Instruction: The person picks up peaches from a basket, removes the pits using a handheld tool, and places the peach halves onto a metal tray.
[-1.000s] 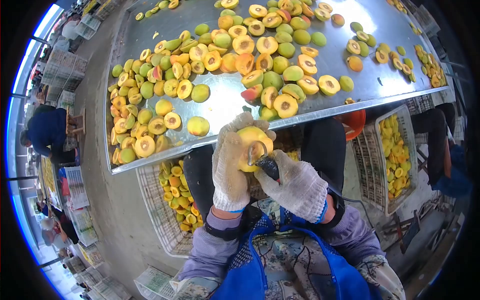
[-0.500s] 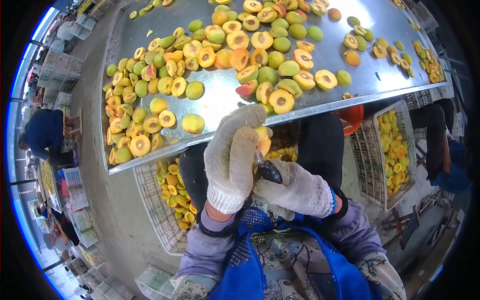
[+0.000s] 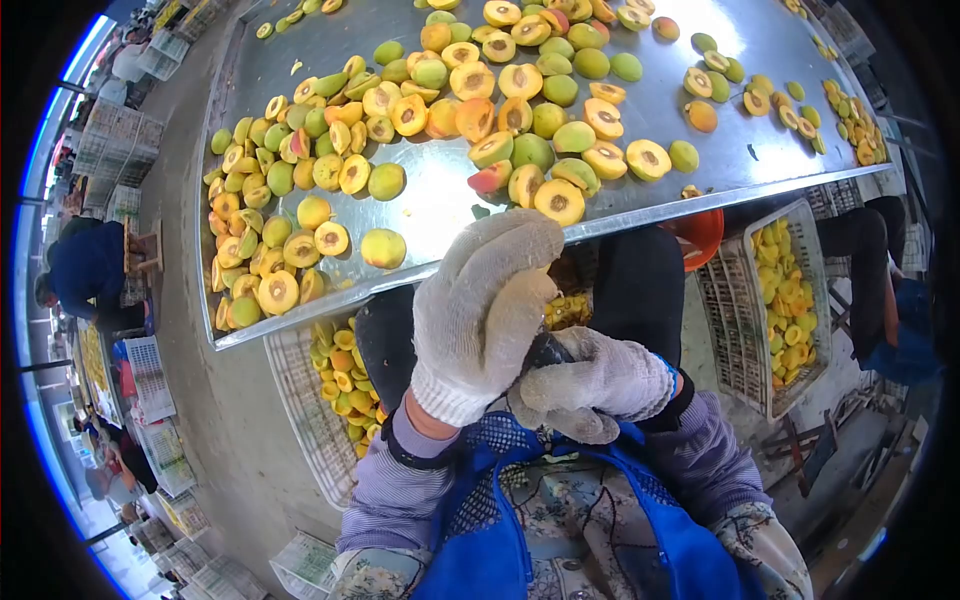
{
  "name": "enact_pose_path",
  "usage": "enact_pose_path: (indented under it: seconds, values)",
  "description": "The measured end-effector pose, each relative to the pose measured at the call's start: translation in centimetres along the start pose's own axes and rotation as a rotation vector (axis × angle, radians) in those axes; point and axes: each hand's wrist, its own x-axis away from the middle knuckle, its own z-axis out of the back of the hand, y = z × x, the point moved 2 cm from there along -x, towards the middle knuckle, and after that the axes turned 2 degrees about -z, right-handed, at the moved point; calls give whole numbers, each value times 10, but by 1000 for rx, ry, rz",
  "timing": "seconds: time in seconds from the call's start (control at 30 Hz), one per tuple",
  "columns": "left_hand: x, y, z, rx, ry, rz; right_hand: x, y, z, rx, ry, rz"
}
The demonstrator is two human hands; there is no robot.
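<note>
My left hand, in a whitish knit glove, is raised at the near edge of the metal table. Its fingers and thumb curl inward, hiding whatever lies between them. Close below and to the right, my right hand, gloved too, grips a dark-handled tool; the tool's tip is hidden behind the left hand. Just beyond the fingertips, halved peaches lie on the tabletop, most cut side up, some with the pit or its brown hollow showing. A green-yellow peach piece sits apart near the edge.
Crates of yellow peach pieces stand below the table, one at left and one at right. An orange-red bucket is under the edge. A person in dark blue bends at far left; another person's leg shows at right.
The peach piece and metal tip visible between my hands earlier are now out of sight. My left hand has turned and shifted slightly right, fingers curling over; the right hand has rotated, staying close below.
</note>
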Motion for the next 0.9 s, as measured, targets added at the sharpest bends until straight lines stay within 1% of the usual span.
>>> enact_pose_path:
  seconds: [0.03, 0.07, 0.13, 0.17, 0.23, 0.27, 0.3, 0.33, 0.37, 0.43, 0.47, 0.5, 0.57, 0.6, 0.63, 0.67, 0.7, 0.73, 0.77, 0.8, 0.83, 0.9]
  values:
    - [1, 3, -1, -94, 67, -181, -1, 1, 1, -1, 0, 0]
    - [-1, 4, 1, -93, 66, -180, -2, 2, 2, -34, -10, 3]
    - [-6, 2, 3, -142, -110, 27, -5, 6, 4, -65, -19, 3]
    - [-5, 1, 2, -141, -106, 28, -6, 10, 5, -80, -26, 32]
    - [-1, 2, 0, -180, -10, -192, -10, 18, 8, -99, -33, 61]
    - [0, -2, -2, -179, -12, -192, -12, 23, 11, -91, -100, 92]
    - [0, -6, -3, -158, 19, -245, -12, 24, 11, -82, -166, 124]
    - [2, -7, -3, -134, 51, -296, -11, 23, 9, -84, -162, 124]
    - [2, -3, -3, -131, 53, -294, -9, 20, 7, -111, -128, 100]
    - [5, -5, -5, 385, -27, 389, -8, 16, 6, -133, -99, 77]
    - [6, -4, -8, 359, -11, 332, -7, 14, 7, -121, -96, 71]
    - [9, -8, -13, 358, -11, 332, -7, 14, 8, -111, -92, 63]
    - [12, -15, -17, 329, 172, 108, -12, 24, 14, -138, -124, 76]
    - [11, -17, -16, 330, 172, 105, -14, 28, 16, -163, -154, 92]
    - [9, -17, -14, 232, 118, 56, -14, 29, 14, -157, -153, 91]
    - [8, -17, -13, 132, 65, 8, -14, 30, 13, -191, -79, 133]
    - [6, -13, -12, 131, 67, 4, -14, 31, 13, -226, -4, 178]
    - [4, -11, -13, 441, 32, 214, -15, 30, 14, -222, -5, 182]
    - [3, -10, -15, 751, -5, 425, -16, 31, 16, -222, -51, 166]
    - [3, -12, -16, 844, 34, 474, -16, 30, 17, -219, -98, 153]
    - [1, -13, -17, 843, 29, 469, -16, 26, 16, -216, -98, 160]
    - [1, -17, -18, 783, 121, 499, -13, 19, 15, -154, -49, 142]
